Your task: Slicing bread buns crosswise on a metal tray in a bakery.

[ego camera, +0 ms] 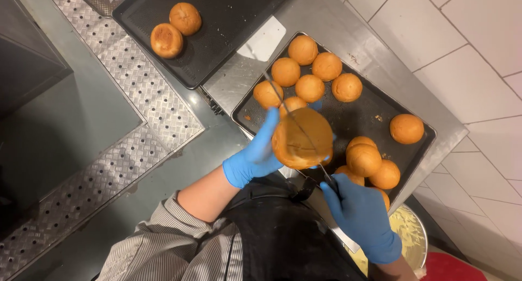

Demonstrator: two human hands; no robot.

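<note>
Closest to the camera, below the hands, a black apron [283, 243] and a striped grey sleeve [163, 248] fill the bottom of the view. Just right of the apron, the right hand [361, 215], in a blue glove, is closed around the handle of a long thin knife [296, 123]; the handle itself is hidden inside the fist. The blade runs up and to the left from that hand, crossing the face of a round golden bun [302, 138]. The left hand [258, 150], also gloved in blue, grips this bun from the left side, fingers wrapped behind it and holding it up above the near edge of a dark perforated baking tray [348, 120].

On that tray, a cluster of four buns [365, 164] lies just beside the held bun, to its right, and a single bun [406, 128] sits apart near the right rim. Farther back, seven more buns [310, 74] are grouped close together at the tray's far end. The tray rests on a steel counter [326, 20] against a white tiled wall [467, 69].

Farthest off, upper left, a second dark tray [217, 36] carries two buns [175, 29]. A yellowish bucket [410, 237] stands low at the right.
</note>
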